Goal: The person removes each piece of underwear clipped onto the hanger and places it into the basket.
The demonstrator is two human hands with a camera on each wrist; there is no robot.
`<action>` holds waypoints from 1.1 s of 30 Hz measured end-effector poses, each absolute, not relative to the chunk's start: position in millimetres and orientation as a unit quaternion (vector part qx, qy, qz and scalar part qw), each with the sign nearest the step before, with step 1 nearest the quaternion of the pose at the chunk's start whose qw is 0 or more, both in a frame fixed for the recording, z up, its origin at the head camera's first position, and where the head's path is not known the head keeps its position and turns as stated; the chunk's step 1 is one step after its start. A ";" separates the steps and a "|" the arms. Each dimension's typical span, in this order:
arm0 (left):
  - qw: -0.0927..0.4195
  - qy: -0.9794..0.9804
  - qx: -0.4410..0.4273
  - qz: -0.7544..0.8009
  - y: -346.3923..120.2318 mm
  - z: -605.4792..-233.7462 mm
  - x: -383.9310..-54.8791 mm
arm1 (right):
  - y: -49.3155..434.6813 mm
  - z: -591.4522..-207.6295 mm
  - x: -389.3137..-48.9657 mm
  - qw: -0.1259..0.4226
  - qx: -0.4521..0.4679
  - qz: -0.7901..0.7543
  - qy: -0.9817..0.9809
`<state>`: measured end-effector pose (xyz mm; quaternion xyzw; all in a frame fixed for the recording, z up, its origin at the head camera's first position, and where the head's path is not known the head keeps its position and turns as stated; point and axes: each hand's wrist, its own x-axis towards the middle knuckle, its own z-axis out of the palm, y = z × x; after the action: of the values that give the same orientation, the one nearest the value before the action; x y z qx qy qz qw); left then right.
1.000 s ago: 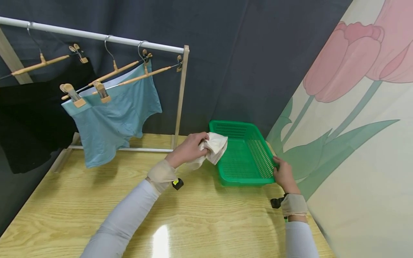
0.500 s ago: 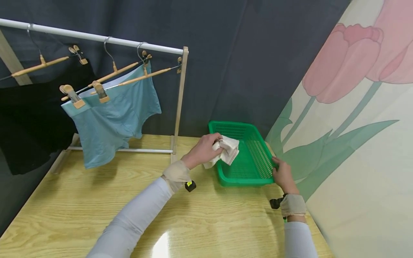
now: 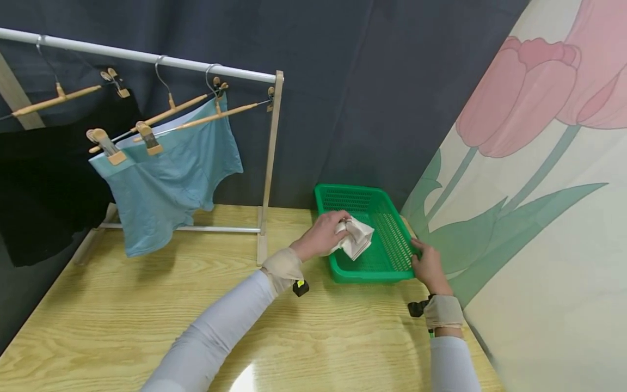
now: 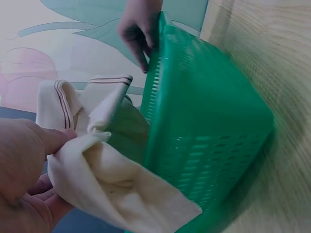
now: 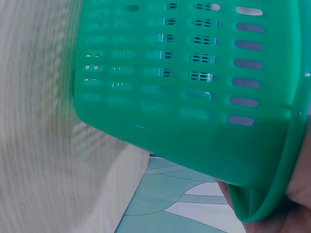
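Note:
My left hand (image 3: 323,235) pinches a crumpled cream cloth (image 3: 359,237) and holds it over the left part of a green plastic basket (image 3: 369,276). In the left wrist view, the cream cloth (image 4: 116,182) shows thin dark red stripes near its edges and hangs in loose folds beside the basket wall (image 4: 204,97). What kind of cloth item it is, I cannot tell. With my right hand (image 3: 430,268) I grip the basket's right rim near its front corner. The right wrist view has the slotted basket wall (image 5: 194,136) close up, with fingers partly hidden behind the rim.
At the left stands a rack with a white rail (image 3: 147,56). Blue shorts (image 3: 171,190) and a black garment (image 3: 54,179) hang there from clip hangers. The basket stands on the wooden table (image 3: 294,337) near a dark curtain (image 3: 333,109) and a tulip-painted wall (image 3: 529,218).
My left hand has moved right and slightly down, bringing the cream cloth from the basket's left edge to over its inside. My right hand has stayed on the rim.

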<state>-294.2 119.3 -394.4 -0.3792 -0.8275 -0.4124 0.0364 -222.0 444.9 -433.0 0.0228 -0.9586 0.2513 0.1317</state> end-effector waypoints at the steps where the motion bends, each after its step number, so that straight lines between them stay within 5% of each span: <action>1: 0.034 -0.827 -0.379 -0.413 120.4 -395.8 -293.7 | 444.8 -432.9 -222.0 0.132 0.024 0.250 -0.959; 33: -0.059 -0.835 -0.516 -0.180 136.7 -418.6 -277.8 | 448.1 -435.5 -221.5 0.125 0.015 0.269 -0.955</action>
<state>-277.8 136.7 -418.6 -0.5159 -0.8354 -0.1800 -0.0595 -221.5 448.1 -435.5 0.0147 -0.9551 0.2686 0.1246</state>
